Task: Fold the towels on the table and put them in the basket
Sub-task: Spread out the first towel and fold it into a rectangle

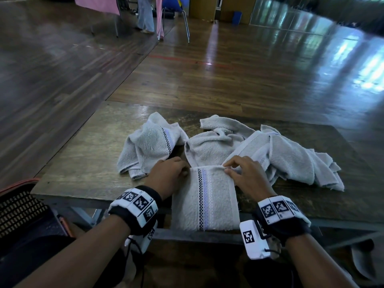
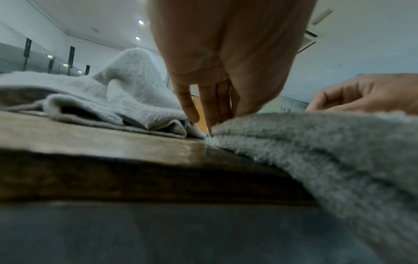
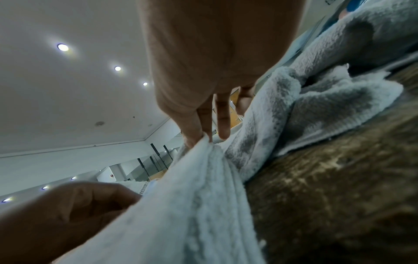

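Note:
A grey towel (image 1: 204, 196) with a checked stripe lies folded lengthwise at the table's front edge, its near end hanging over. My left hand (image 1: 182, 170) pinches its far left corner, and my right hand (image 1: 227, 169) pinches its far right corner. In the left wrist view the left hand (image 2: 209, 125) meets the towel's edge (image 2: 316, 151) with fingers pointing down. In the right wrist view the right hand (image 3: 200, 140) nips a raised fold of the towel (image 3: 192, 205). A black mesh basket (image 1: 19, 204) with an orange rim sits low at the left.
Three more grey towels lie crumpled behind: one at the left (image 1: 147, 148), one in the middle (image 1: 209, 148), one at the right (image 1: 295, 161). The wooden table (image 1: 83, 167) shows bare at the left. Chair legs and a standing person (image 1: 145, 15) are far back.

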`<action>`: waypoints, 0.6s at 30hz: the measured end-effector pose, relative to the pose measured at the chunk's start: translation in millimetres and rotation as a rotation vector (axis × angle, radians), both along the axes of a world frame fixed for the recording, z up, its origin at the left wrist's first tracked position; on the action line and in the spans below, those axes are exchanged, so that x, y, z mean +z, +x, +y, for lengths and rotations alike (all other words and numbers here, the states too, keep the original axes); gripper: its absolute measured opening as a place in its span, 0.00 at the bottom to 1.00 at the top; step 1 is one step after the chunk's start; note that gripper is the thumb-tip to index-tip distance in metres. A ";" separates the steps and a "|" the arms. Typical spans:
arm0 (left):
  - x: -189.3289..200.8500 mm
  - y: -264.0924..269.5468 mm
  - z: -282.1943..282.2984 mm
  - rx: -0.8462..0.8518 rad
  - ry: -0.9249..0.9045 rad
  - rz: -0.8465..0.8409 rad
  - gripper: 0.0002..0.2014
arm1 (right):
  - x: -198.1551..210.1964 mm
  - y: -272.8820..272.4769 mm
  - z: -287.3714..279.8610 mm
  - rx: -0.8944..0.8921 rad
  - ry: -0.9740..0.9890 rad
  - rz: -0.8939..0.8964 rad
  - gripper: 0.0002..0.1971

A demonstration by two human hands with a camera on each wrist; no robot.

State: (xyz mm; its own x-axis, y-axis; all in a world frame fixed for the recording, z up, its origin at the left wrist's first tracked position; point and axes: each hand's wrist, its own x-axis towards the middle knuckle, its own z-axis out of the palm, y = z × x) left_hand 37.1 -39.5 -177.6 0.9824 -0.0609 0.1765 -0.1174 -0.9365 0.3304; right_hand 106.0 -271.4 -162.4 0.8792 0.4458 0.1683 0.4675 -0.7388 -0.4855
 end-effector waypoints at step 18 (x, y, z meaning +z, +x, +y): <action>-4.5 4.3 -5.0 0.172 -0.077 0.020 0.04 | -4.7 -4.6 11.8 -0.015 -0.047 -0.087 0.02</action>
